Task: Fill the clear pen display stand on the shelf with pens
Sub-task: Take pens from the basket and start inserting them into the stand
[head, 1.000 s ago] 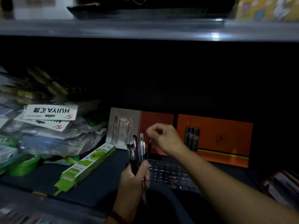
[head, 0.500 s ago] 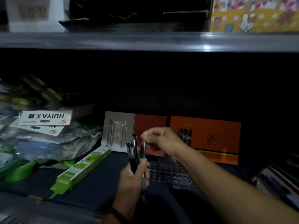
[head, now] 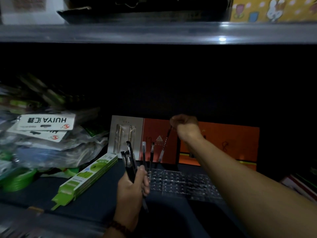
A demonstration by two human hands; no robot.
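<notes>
The clear pen display stand (head: pixel 181 183), a plastic grid of holes, lies on the dark shelf in front of me. My left hand (head: pixel 133 186) grips a bundle of black pens (head: pixel 129 160) upright just left of the stand. Raised above the stand's far left corner, my right hand (head: pixel 186 127) pinches the top of a single pen (head: pixel 165 143), which hangs tilted with its tip down near the stand's back edge. Two pens (head: pixel 147 155) stand upright at the stand's far left side.
Orange pen boxes (head: pixel 219 145) and a grey pen box (head: pixel 126 134) lean against the back. A green pencil box (head: pixel 87 177) lies to the left, beside a heap of plastic-bagged goods (head: pixel 46 133). The upper shelf's edge (head: pixel 154 32) runs overhead. Books (head: pixel 300 186) sit at right.
My right hand drew one pen out of the bundle and lifted it up and right, over the stand's back. My left hand with the bundle stayed about where it was.
</notes>
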